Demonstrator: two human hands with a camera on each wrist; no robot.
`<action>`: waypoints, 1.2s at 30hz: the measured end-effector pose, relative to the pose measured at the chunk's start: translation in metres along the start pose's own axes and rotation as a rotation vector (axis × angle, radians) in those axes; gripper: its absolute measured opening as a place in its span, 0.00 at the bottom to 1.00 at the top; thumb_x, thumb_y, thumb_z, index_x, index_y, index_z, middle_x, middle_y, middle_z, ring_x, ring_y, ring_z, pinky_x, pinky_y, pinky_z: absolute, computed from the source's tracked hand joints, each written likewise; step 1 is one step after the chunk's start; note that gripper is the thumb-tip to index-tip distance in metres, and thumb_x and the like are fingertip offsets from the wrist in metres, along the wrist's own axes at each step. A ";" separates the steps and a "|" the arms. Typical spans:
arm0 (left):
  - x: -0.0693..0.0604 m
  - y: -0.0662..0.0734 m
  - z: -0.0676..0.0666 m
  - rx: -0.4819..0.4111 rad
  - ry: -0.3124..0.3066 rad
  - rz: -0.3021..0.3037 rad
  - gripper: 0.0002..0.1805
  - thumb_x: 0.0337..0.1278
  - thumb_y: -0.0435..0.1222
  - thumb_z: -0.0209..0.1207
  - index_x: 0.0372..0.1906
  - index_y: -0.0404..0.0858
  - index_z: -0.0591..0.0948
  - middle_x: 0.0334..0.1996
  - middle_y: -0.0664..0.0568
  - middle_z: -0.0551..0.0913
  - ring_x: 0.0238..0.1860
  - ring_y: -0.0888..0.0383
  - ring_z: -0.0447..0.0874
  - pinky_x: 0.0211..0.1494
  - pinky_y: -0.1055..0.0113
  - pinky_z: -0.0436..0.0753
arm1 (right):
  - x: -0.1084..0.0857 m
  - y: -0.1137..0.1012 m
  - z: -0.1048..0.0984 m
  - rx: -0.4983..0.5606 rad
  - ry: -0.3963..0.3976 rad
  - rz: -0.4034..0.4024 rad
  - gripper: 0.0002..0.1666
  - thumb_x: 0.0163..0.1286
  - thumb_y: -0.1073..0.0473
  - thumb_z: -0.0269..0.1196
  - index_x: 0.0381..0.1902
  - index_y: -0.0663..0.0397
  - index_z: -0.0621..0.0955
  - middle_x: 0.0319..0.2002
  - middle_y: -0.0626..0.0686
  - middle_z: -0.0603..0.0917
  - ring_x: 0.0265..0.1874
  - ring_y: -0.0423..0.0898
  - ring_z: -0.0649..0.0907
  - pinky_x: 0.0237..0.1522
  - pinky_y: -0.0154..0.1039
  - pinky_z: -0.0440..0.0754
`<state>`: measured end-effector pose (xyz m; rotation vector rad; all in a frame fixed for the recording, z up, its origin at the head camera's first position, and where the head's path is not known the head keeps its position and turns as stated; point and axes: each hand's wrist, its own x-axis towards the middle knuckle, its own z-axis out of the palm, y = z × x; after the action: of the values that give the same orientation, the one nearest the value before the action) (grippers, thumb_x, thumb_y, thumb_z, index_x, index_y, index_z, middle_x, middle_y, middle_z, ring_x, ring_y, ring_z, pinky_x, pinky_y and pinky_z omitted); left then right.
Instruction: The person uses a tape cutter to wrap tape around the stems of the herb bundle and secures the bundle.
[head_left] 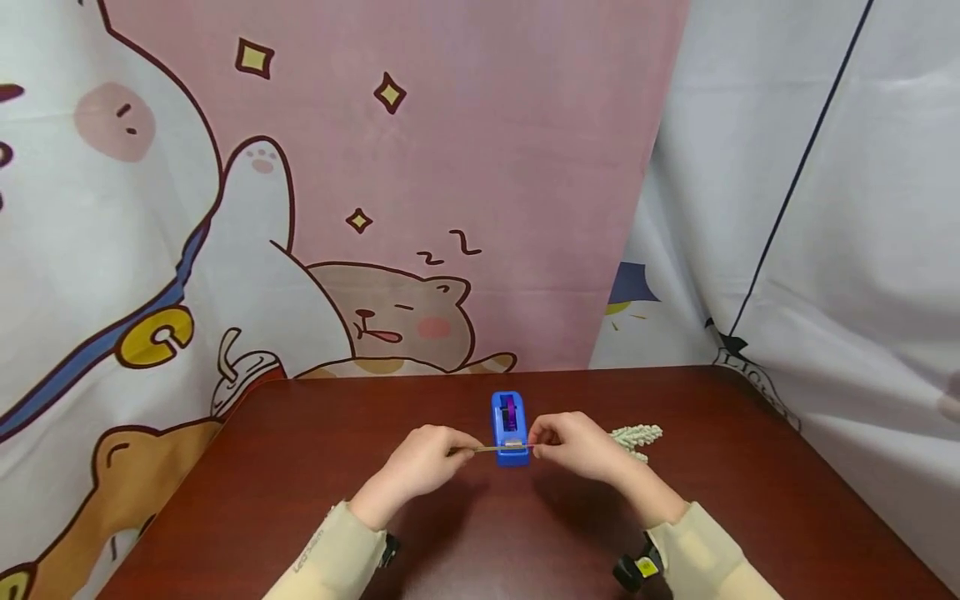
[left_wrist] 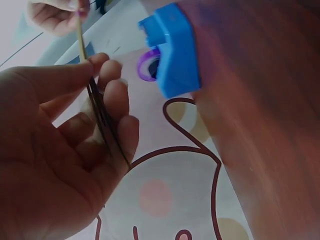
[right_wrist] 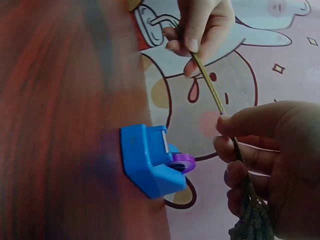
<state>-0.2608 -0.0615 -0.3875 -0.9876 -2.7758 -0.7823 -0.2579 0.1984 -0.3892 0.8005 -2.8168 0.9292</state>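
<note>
A thin yellow-green stem bundle (head_left: 498,448) stretches level between both hands, above the table. My left hand (head_left: 427,460) pinches one end between thumb and fingers; in the left wrist view the dark stem ends (left_wrist: 107,125) run across its fingers. At the other side my right hand (head_left: 576,447) pinches the stems just below the pale flower sprig (head_left: 637,436), which shows past the hand. A small pinkish-purple bit (right_wrist: 222,114) sits at the right fingertips. Behind and below the stems stands a blue tape dispenser (head_left: 498,417) with a purple tape roll (right_wrist: 182,162); neither hand touches it.
The dark red-brown table (head_left: 300,500) reaches back to a cartoon-printed cloth (head_left: 525,167). White cloth (head_left: 847,250) hangs along the right side. Dark wrist devices (head_left: 637,568) sit at both cuffs.
</note>
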 end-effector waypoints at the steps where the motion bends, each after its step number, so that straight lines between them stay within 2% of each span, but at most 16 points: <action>1: -0.003 -0.001 0.000 0.016 0.000 0.014 0.08 0.62 0.34 0.61 0.41 0.45 0.89 0.35 0.61 0.86 0.30 0.67 0.77 0.36 0.67 0.78 | -0.002 0.000 0.000 -0.004 -0.004 -0.006 0.03 0.61 0.65 0.67 0.32 0.53 0.82 0.23 0.38 0.78 0.24 0.36 0.76 0.28 0.35 0.75; 7: -0.016 -0.004 0.002 0.076 0.004 0.074 0.12 0.61 0.32 0.60 0.46 0.46 0.87 0.35 0.62 0.86 0.33 0.68 0.79 0.38 0.64 0.80 | -0.014 0.000 0.002 -0.040 -0.019 -0.030 0.03 0.62 0.63 0.67 0.31 0.51 0.82 0.23 0.37 0.77 0.24 0.35 0.75 0.28 0.34 0.75; 9: -0.018 -0.004 0.003 0.090 0.009 0.091 0.14 0.61 0.32 0.60 0.50 0.45 0.86 0.36 0.59 0.86 0.31 0.68 0.77 0.36 0.65 0.79 | -0.016 0.001 0.005 -0.061 -0.015 -0.031 0.03 0.62 0.62 0.68 0.31 0.50 0.83 0.23 0.36 0.77 0.24 0.35 0.74 0.28 0.34 0.74; 13: -0.022 -0.005 0.009 0.111 0.010 0.109 0.16 0.60 0.32 0.61 0.54 0.43 0.81 0.30 0.59 0.85 0.24 0.68 0.73 0.30 0.68 0.76 | -0.020 0.003 0.009 -0.100 -0.003 -0.036 0.04 0.60 0.62 0.69 0.30 0.48 0.83 0.24 0.36 0.77 0.25 0.35 0.74 0.28 0.35 0.73; 16: -0.027 -0.006 0.012 0.109 0.013 0.114 0.11 0.58 0.32 0.63 0.46 0.42 0.81 0.24 0.63 0.81 0.22 0.70 0.73 0.28 0.68 0.75 | -0.022 0.003 0.012 -0.122 0.005 -0.044 0.04 0.59 0.61 0.69 0.29 0.45 0.83 0.24 0.35 0.77 0.25 0.34 0.73 0.28 0.35 0.73; 19: -0.031 -0.007 0.015 0.100 0.005 0.115 0.04 0.58 0.32 0.63 0.35 0.44 0.81 0.23 0.65 0.80 0.23 0.70 0.74 0.28 0.68 0.75 | -0.023 0.004 0.016 -0.128 0.008 -0.046 0.05 0.58 0.60 0.69 0.28 0.43 0.83 0.24 0.34 0.76 0.24 0.34 0.73 0.27 0.35 0.72; 22: -0.034 -0.009 0.019 0.109 -0.014 0.125 0.06 0.57 0.32 0.63 0.29 0.46 0.81 0.23 0.66 0.79 0.24 0.69 0.73 0.29 0.69 0.75 | -0.024 0.005 0.022 -0.127 0.007 -0.040 0.06 0.58 0.60 0.70 0.27 0.42 0.83 0.23 0.33 0.76 0.24 0.33 0.73 0.27 0.35 0.72; 27: -0.035 -0.013 0.025 0.151 -0.031 0.148 0.06 0.55 0.32 0.65 0.28 0.45 0.81 0.26 0.64 0.80 0.28 0.68 0.77 0.33 0.68 0.77 | -0.024 0.009 0.030 -0.127 -0.008 -0.033 0.06 0.58 0.60 0.70 0.26 0.43 0.83 0.23 0.34 0.77 0.25 0.34 0.74 0.28 0.36 0.73; 36: -0.034 -0.019 0.033 0.166 -0.097 0.169 0.06 0.54 0.33 0.65 0.28 0.46 0.82 0.25 0.64 0.80 0.28 0.67 0.78 0.33 0.68 0.78 | -0.024 0.011 0.040 -0.128 -0.043 -0.003 0.06 0.58 0.60 0.69 0.25 0.42 0.83 0.23 0.34 0.78 0.24 0.35 0.73 0.28 0.37 0.72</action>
<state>-0.2433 -0.0771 -0.4327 -1.2367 -2.7342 -0.4848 -0.2388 0.1943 -0.4332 0.8170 -2.8757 0.7310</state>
